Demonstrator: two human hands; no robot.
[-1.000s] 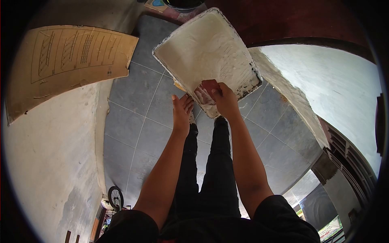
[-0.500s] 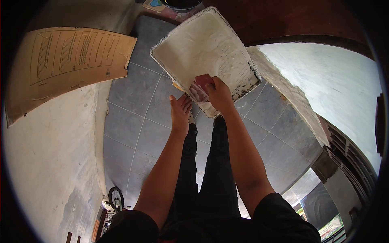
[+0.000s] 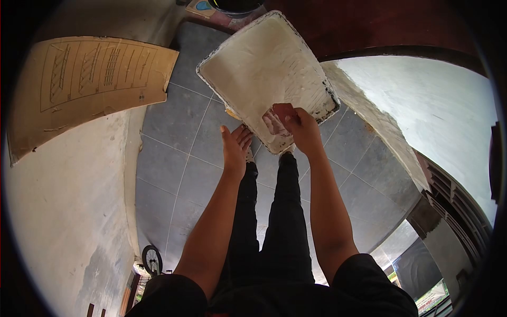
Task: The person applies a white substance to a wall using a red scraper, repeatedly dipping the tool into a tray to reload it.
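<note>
A square tray (image 3: 334,95) with a dark-flecked, crusted rim holds a layer of whitish paste (image 3: 264,63). My right hand (image 3: 304,131) grips a flat reddish-brown scraper (image 3: 275,122) by one edge, fingers closed around it. White paste smears the scraper's face, which lies over the near part of the tray. At the tray's near-left side is my left hand (image 3: 235,148), open, with its fingers stretched out and their tips right at the rim.
Grey floor tiles (image 3: 169,127) lie under the tray. A cardboard sheet (image 3: 95,79) is at the left, by a pale wall (image 3: 79,185). Another whitish wall (image 3: 433,100) rises on the right. Behind the tray sits a black bowl (image 3: 237,6); a wheel (image 3: 152,260) shows lower left.
My right hand has moved the scraper to the right and slightly down across the tray's near part. My left hand and the tray look almost unmoved.
</note>
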